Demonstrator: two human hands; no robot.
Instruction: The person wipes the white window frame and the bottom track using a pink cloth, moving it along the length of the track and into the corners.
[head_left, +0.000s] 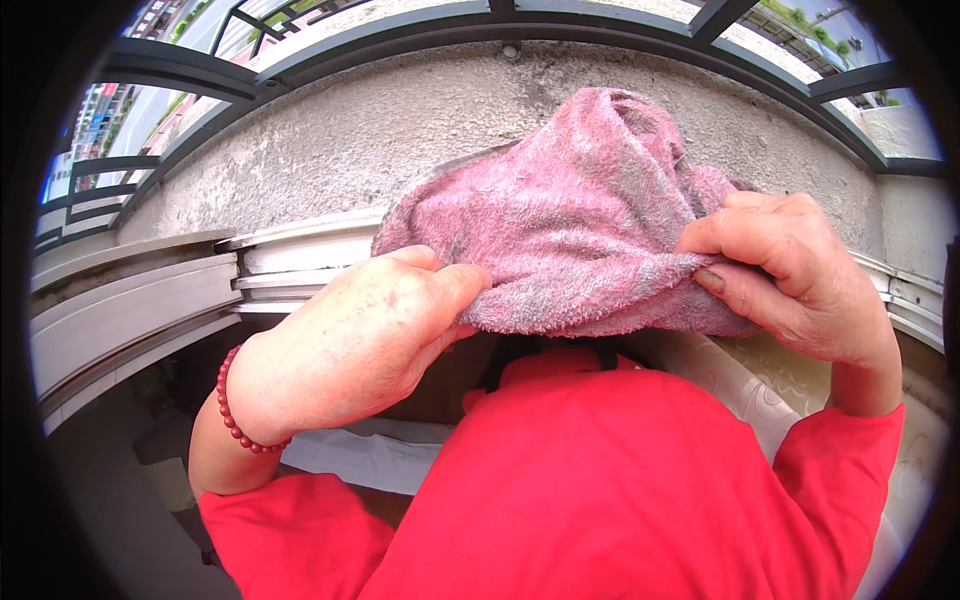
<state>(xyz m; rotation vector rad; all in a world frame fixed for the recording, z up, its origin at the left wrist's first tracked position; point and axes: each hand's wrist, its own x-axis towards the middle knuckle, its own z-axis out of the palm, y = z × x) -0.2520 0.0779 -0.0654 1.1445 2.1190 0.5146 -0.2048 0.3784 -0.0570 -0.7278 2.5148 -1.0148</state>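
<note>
A worn pink and grey terry cloth (555, 217) is spread between my hands, bunched into a peak at its upper right. My left hand (375, 330), with a red bead bracelet (231, 409) on the wrist, pinches its lower left edge. On the right, my right hand (787, 274) grips the cloth's edge between thumb and fingers. Part of the white window track (300, 259) is hidden behind the cloth. Whether the cloth touches the track or the rough ledge beyond cannot be told.
Beyond the window track lies a rough, stained concrete ledge (300, 165), bounded by a dark metal railing (420, 34). A white sliding window frame (142, 300) stands at the left. A pale patterned curtain (735, 382) hangs by my right arm. Outside, a road shows far below.
</note>
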